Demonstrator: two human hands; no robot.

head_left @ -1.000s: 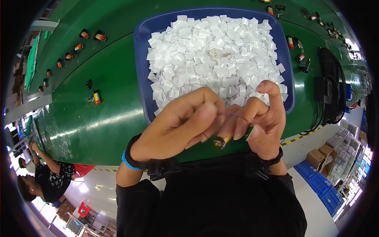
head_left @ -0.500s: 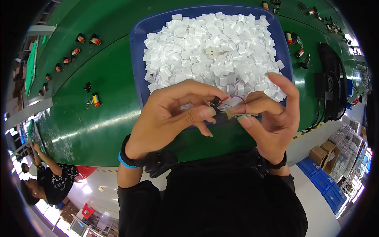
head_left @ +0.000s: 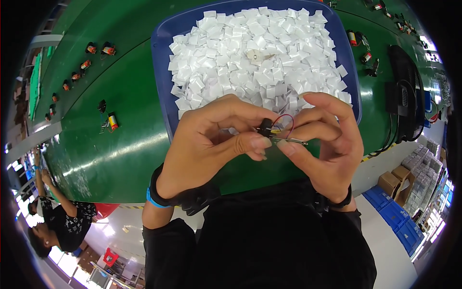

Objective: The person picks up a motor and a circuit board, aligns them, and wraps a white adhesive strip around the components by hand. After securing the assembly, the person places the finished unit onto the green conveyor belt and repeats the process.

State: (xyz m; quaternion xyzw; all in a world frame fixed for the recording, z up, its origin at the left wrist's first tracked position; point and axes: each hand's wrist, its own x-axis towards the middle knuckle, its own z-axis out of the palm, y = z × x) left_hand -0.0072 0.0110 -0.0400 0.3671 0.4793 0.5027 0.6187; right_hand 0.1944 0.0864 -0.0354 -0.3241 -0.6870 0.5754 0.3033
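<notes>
Between thumb and fingers, my left hand (head_left: 204, 142) pinches a small black component (head_left: 265, 127). My right hand (head_left: 329, 144) grips a thin circuit board (head_left: 294, 141) by its edge, seen nearly edge-on, with some fingers raised away from it. A looped red wire (head_left: 292, 123) and some yellow and dark wires run between the two parts. Both hands are over the near edge of a blue tray (head_left: 162, 82) filled with white square pieces (head_left: 260, 53). My fingertips hide part of the component and board.
On the green table (head_left: 130, 101), a wired part with an orange-and-white cylinder (head_left: 112, 121) lies left of the tray. Several similar cylinders (head_left: 85, 64) form a row farther left. More parts (head_left: 366, 58) and a black mesh item (head_left: 404, 96) are at right. Another person (head_left: 67, 219) works at far left.
The black component has turned and shows more clearly beside the board, which is now more edge-on. My right fingers have shifted. The whole view has moved slightly, so the tray sits higher and farther left.
</notes>
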